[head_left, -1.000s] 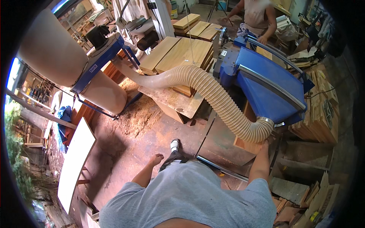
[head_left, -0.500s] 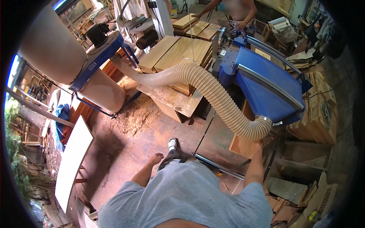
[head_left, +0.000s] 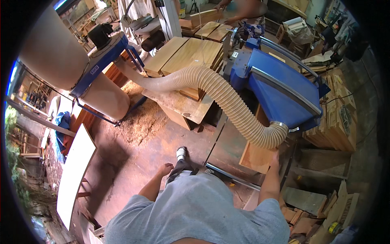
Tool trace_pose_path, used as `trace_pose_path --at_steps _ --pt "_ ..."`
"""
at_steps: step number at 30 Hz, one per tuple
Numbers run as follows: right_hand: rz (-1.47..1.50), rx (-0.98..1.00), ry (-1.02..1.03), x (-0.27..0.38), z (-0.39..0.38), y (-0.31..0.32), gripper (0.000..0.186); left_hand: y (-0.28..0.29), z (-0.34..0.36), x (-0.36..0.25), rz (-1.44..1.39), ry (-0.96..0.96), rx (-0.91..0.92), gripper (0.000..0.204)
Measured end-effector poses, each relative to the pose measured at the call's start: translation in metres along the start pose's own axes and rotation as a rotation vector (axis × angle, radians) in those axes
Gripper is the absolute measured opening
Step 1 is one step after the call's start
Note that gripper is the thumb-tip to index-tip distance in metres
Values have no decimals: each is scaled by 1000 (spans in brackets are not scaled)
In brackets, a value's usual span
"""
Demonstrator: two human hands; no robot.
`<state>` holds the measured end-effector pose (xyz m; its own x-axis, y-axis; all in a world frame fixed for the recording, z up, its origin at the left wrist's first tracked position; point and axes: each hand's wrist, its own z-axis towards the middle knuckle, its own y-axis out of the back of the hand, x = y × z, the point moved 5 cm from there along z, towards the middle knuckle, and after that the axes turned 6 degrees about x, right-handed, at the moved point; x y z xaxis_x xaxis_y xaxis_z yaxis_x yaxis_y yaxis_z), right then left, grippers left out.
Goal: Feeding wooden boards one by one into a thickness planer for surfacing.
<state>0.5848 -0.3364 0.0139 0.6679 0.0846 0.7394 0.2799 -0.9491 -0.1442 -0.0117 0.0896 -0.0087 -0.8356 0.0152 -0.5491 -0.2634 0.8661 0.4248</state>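
A wooden board (head_left: 254, 157) juts toward me from under the blue thickness planer (head_left: 284, 83). My right hand (head_left: 275, 157) is at the board's right edge, just below the ribbed dust hose (head_left: 231, 99); its fingers are partly hidden there and seem to grip the board. The hose curves from the planer's hood over to the dust collector (head_left: 99, 67) on the left. My left hand (head_left: 165, 168) hangs beside my leg with its fingers loosely curled, and no object shows in it.
Boards (head_left: 195, 53) are stacked on a low table (head_left: 185, 107) ahead. Beyond the planer a co-worker (head_left: 248, 16) handles a board (head_left: 207, 17). Sawdust (head_left: 148, 122) covers floor at the left, near a white panel (head_left: 75, 175). A metal roller (head_left: 231, 177) lies close before me; offcuts (head_left: 304, 221) crowd the lower right.
The board under the planer reaches a little farther toward me, my right hand staying at its edge. The co-worker has bent forward and raised a board off the far stack. My view has shifted slightly.
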Motion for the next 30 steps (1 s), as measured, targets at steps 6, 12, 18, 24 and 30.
trace_pose_path --at_steps 6,12,18,24,30 --pt "-16 -44 36 6 -49 -38 62 -8 -4 2 30 -30 -14 39" --pt "-5 45 -39 25 -168 -72 61 -10 -1 18 -12 48 40 37" --pt "46 310 -71 -12 -244 -29 59 -12 4 35 91 23 49 40" --pt "-127 352 -269 -67 -271 6 54 -15 22 35 109 27 52 41" --pt "-234 641 -362 -14 -252 -125 53 12 27 -10 99 -9 69 41"
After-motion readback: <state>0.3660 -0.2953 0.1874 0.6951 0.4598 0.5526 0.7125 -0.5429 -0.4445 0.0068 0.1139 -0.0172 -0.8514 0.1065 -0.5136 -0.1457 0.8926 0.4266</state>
